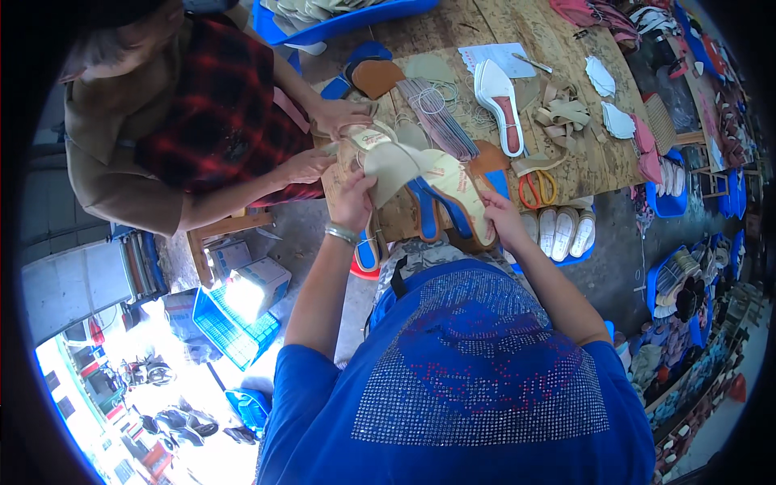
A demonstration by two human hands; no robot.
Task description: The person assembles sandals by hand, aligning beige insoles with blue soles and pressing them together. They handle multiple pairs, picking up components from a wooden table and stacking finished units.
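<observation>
Near the table's front edge my right hand (503,218) grips the narrow end of a cream shoe insole (454,187) with red markings. My left hand (353,202) is closed on the edge of a beige shoe upper piece (390,174), which overlaps the insole's wide end; whether they are joined I cannot tell. Blue-faced soles with brown edges (427,212) lie just beneath the insole. Close on the left, a co-worker's hands (339,119) handle another pale piece on the table.
On the wooden table (582,162) lie orange-handled scissors (537,187), white shoe-shaped templates (499,105), bundled strips (440,117) and beige straps (563,113). A blue tray (347,23) stands at the far edge. The co-worker (210,105) sits at left; a blue crate (230,323) is on the floor.
</observation>
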